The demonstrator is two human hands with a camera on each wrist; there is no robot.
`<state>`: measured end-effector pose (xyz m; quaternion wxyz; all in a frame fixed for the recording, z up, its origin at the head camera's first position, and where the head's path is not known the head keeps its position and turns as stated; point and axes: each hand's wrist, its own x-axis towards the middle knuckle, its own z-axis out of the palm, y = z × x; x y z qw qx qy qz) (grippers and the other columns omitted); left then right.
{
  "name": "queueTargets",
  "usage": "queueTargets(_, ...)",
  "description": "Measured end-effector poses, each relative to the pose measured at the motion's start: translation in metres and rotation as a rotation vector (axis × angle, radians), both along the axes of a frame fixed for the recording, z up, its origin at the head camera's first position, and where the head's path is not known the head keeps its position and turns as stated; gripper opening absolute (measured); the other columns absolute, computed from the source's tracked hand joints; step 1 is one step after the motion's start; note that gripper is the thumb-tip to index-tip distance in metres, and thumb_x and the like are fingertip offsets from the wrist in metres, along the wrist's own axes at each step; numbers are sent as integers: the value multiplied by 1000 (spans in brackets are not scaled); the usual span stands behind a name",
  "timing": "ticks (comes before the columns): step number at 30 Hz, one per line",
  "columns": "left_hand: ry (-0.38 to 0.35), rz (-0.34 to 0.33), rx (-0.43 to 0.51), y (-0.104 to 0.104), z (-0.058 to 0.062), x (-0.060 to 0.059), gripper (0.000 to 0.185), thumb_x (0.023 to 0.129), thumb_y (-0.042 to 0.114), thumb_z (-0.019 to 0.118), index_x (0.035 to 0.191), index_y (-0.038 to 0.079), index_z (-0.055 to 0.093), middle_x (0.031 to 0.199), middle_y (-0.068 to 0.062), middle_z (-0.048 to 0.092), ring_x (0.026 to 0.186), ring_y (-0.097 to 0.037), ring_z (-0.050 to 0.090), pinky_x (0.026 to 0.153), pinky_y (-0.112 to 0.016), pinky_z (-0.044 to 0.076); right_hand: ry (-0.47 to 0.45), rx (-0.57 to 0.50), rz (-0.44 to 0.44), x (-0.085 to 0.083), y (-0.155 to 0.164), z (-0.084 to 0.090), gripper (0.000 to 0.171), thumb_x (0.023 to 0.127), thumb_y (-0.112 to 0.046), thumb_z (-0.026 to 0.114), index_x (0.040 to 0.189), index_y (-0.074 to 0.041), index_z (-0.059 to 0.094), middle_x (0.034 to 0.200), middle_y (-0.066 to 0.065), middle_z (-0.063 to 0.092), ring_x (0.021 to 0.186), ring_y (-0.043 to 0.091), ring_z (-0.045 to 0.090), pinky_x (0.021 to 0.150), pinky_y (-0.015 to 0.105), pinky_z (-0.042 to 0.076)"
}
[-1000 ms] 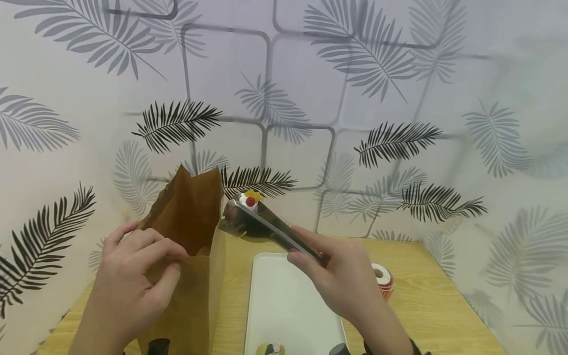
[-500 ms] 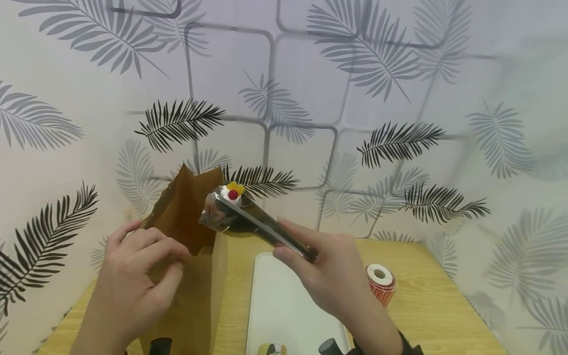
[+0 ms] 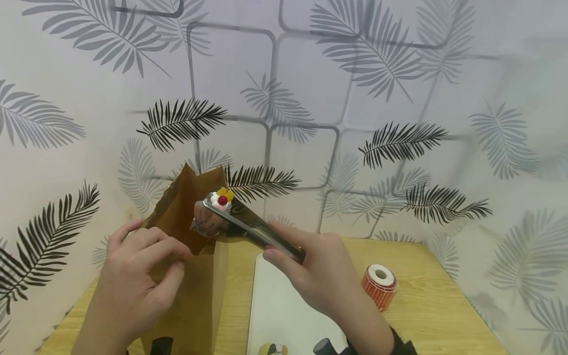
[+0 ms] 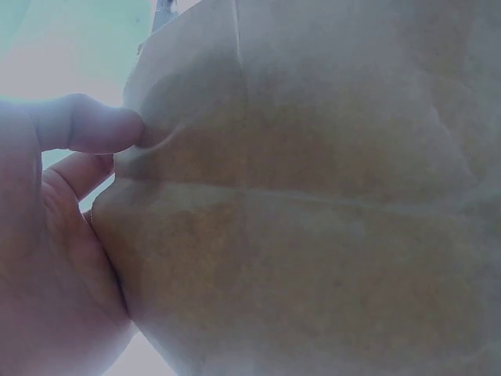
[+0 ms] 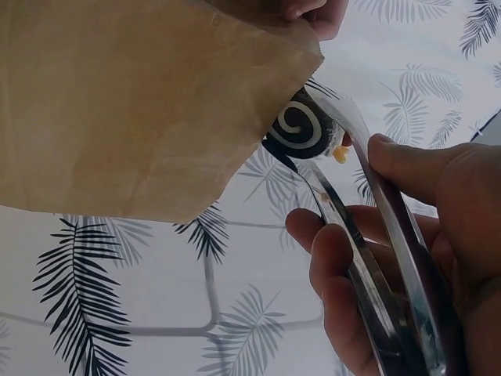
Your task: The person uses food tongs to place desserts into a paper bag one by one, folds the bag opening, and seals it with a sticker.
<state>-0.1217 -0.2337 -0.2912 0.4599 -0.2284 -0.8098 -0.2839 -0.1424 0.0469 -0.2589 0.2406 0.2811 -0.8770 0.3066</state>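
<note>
Tongs carry a swirl cake to the mouth of a paper bag.
Head view: left hand [image 3: 133,276] pinches the rim of the upright brown paper bag [image 3: 191,296]; right hand [image 3: 319,276] squeezes steel tongs [image 3: 253,229] clamped on a chocolate swirl cake [image 3: 213,214] just above the bag opening; white tray [image 3: 284,305] and sticker roll [image 3: 379,286] lie on the wooden table [image 3: 435,315]. Left wrist view: thumb [image 4: 90,124] presses the bag wall [image 4: 313,204]. Right wrist view: fingers [image 5: 337,266] curl round the tong arms [image 5: 368,235]; cake [image 5: 301,129] sits at the bag edge.

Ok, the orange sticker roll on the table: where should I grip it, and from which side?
Probably from above, pinching the sticker roll across its outer wall. It stands on end with its white core facing up, alone on the table right of the white tray, so its sides look free.
</note>
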Motion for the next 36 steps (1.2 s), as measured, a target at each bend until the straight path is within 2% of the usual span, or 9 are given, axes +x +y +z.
queueTargets(5, 9, 0, -1, 1, 0, 0, 26, 77, -1, 68, 78, 24, 73, 79, 12, 65, 80, -11, 56, 118, -43, 29, 6, 16, -8, 0, 1, 1, 45, 92, -40, 78, 135, -27, 72, 60, -15, 54, 49, -4, 31, 46, 22, 33)
queueTargets(10, 6, 2, -7, 0, -1, 0, 24, 78, 1, 66, 78, 24, 72, 79, 12, 64, 81, -9, 55, 118, -41, 29, 29, 33, -18, 0, 0, 1, 48, 91, -42, 79, 135, -27, 71, 53, -19, 39, 50, -5, 25, 47, 21, 32)
queueTargets(16, 20, -2, -5, -1, -1, -1, 23, 79, 2, 65, 78, 24, 71, 79, 11, 64, 81, -9, 55, 118, -41, 29, 0, 21, 3, 1, -3, 2, 44, 90, -37, 80, 132, -25, 73, 64, -14, 59, 51, -4, 34, 49, 21, 37)
queueTargets(20, 33, -10, 2, -1, -2, -2, 24, 79, 1, 65, 78, 24, 72, 79, 10, 65, 81, -10, 55, 119, -39, 29, -26, -28, 17, 0, -6, 3, 41, 91, -33, 80, 131, -25, 75, 67, -11, 63, 50, -4, 35, 46, 22, 35)
queueTargets(25, 32, -17, 0, 0, -2, -3, 25, 77, 0, 68, 79, 25, 72, 79, 11, 65, 81, -11, 56, 120, -37, 27, 44, -106, 43, -4, -10, 8, 44, 91, -29, 80, 134, -21, 73, 79, -6, 74, 49, -3, 35, 44, 22, 33)
queueTargets(28, 42, -18, -2, 0, -2, -3, 26, 76, -1, 69, 78, 25, 72, 79, 11, 66, 80, -13, 57, 120, -37, 27, 87, -126, 67, -6, -17, 14, 46, 92, -31, 80, 135, -21, 71, 88, -5, 77, 53, 0, 43, 47, 22, 36)
queueTargets(32, 36, -6, -2, 0, -3, -2, 25, 75, -1, 69, 78, 24, 73, 80, 10, 67, 81, -14, 58, 119, -41, 29, 103, -114, 91, -7, -29, 18, 47, 91, -32, 80, 136, -19, 71, 99, -3, 79, 62, 5, 54, 53, 22, 43)
queueTargets(36, 14, 0, -5, -1, -2, -2, 24, 77, 1, 69, 79, 25, 72, 80, 11, 65, 82, -12, 57, 118, -44, 29, 120, -60, 75, -8, -34, 17, 48, 90, -32, 81, 135, -16, 72, 106, -1, 81, 63, 6, 52, 60, 21, 47)
